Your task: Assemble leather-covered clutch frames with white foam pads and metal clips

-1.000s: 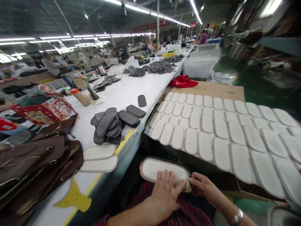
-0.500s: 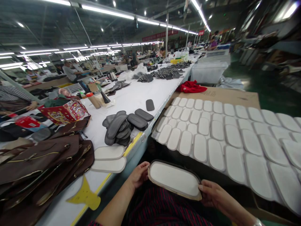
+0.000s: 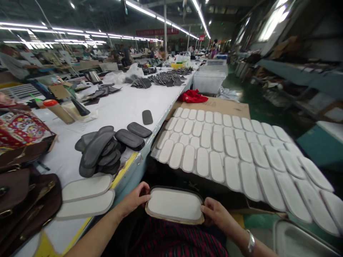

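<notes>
Shifted leftward in view, 1 white-faced panel (image 3: 175,204) is pinched at its ends by left hand (image 3: 135,198) and right hand (image 3: 217,213), at 6 o'clock; 2-handed holding is judged underway, even support required.

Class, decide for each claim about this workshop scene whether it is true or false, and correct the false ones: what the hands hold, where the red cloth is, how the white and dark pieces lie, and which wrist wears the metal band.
1. The left hand and right hand hold opposite ends of one oval piece. True.
2. The red cloth hangs from the right hand. False: it lies beyond the rows of white ovals, by the table's edge.
3. Two white pieces lie beside a brown bag. True.
4. All the dark pads form one neat row. False: many lie in a jumbled heap.
5. The metal band is on the right wrist. True.
</notes>
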Action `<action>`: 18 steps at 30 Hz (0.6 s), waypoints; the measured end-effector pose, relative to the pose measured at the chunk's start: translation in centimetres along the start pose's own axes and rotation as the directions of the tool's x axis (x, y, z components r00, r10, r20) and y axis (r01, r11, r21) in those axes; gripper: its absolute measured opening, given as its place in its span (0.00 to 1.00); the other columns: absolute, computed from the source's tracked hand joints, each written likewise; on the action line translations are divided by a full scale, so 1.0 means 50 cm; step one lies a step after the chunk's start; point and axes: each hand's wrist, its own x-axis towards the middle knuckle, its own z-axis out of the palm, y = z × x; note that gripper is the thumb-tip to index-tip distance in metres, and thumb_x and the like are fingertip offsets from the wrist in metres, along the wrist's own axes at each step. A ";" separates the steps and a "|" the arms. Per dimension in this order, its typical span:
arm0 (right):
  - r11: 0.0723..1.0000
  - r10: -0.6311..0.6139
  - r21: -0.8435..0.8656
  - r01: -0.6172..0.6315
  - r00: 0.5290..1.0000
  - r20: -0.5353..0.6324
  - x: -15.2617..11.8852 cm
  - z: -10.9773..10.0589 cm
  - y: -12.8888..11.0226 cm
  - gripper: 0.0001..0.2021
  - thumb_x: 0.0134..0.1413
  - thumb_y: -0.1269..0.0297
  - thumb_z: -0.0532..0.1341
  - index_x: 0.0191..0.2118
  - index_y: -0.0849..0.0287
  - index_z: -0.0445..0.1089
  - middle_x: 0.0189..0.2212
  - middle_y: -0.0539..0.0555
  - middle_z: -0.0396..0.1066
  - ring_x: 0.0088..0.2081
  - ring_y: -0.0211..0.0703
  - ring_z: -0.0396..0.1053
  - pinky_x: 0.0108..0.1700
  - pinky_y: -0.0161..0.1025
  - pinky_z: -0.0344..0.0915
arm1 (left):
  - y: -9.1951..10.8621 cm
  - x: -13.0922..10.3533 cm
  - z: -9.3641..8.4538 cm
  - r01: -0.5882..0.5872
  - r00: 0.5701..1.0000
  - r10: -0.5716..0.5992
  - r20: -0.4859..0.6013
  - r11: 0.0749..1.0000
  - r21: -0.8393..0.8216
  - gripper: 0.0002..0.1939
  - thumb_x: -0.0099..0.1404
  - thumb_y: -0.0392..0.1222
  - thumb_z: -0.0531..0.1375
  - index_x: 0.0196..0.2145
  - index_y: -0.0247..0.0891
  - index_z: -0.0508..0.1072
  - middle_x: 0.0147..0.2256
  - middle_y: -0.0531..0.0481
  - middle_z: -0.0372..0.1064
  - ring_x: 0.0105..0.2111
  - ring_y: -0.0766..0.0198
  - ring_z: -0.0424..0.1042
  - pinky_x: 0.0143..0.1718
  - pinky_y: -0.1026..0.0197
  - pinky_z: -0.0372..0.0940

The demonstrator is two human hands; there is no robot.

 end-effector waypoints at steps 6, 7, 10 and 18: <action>0.922 -0.332 -0.239 0.303 0.939 -0.091 0.004 -0.016 0.005 0.20 0.46 0.62 0.61 0.46 0.57 0.58 0.37 0.53 0.67 0.36 0.40 0.67 0.36 0.37 0.66 | 0.070 0.006 0.029 -0.139 0.971 0.226 -0.071 0.784 0.605 0.29 0.53 0.43 0.59 0.52 0.40 0.58 0.50 0.44 0.60 0.49 0.55 0.61 0.52 0.50 0.55; 0.914 -0.353 -0.231 0.332 0.934 -0.052 0.007 -0.020 0.002 0.25 0.47 0.61 0.61 0.52 0.58 0.55 0.45 0.56 0.65 0.42 0.42 0.66 0.42 0.39 0.65 | 0.085 0.013 0.056 -0.205 0.952 0.305 -0.032 0.711 0.673 0.28 0.55 0.41 0.58 0.54 0.40 0.57 0.53 0.43 0.58 0.53 0.55 0.57 0.56 0.49 0.51; 0.876 -0.397 -0.267 0.401 0.915 0.070 0.012 -0.025 -0.020 0.28 0.51 0.59 0.58 0.57 0.59 0.52 0.55 0.60 0.56 0.52 0.45 0.59 0.52 0.44 0.60 | 0.125 0.046 0.148 -0.368 0.909 0.378 0.176 0.529 0.764 0.30 0.54 0.38 0.56 0.56 0.40 0.57 0.56 0.45 0.56 0.56 0.56 0.53 0.58 0.48 0.46; 0.602 -0.532 -0.568 0.561 0.812 0.239 -0.005 -0.030 -0.071 0.19 0.55 0.61 0.54 0.52 0.60 0.63 0.50 0.57 0.65 0.51 0.45 0.62 0.55 0.42 0.58 | 0.178 0.099 0.217 -0.542 0.838 0.187 0.513 0.399 0.740 0.24 0.50 0.36 0.57 0.48 0.39 0.68 0.45 0.49 0.69 0.45 0.59 0.67 0.47 0.61 0.61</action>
